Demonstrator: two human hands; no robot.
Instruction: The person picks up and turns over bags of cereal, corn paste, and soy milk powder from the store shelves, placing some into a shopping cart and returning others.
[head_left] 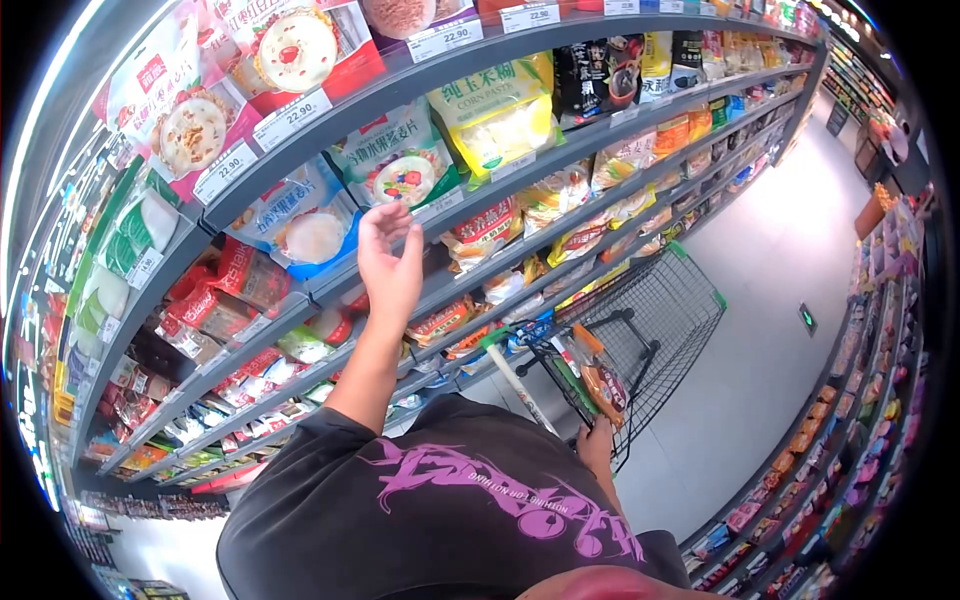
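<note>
Left hand raised at the cereal shelf, right on the cart

My left hand (388,262) hangs open and empty just below the green-and-white fruit-oat cereal bag (397,165). A loose reach could topple neighbouring packs. My right hand (597,447) is closed on the black wire shopping cart (655,320), which could roll.

On the shelf rail above the yellow bag (497,110), three white price tags each read 22.90 — one (226,170) far to its left, one (293,118) nearer, one (444,38) just above it. The yellow bag itself carries "CORN PASTA" under large Chinese characters. Left of it, the green-and-white cereal bag (398,160) and the red-and-white packs bear Chinese print too small to read — the remaining tags likewise.
</note>
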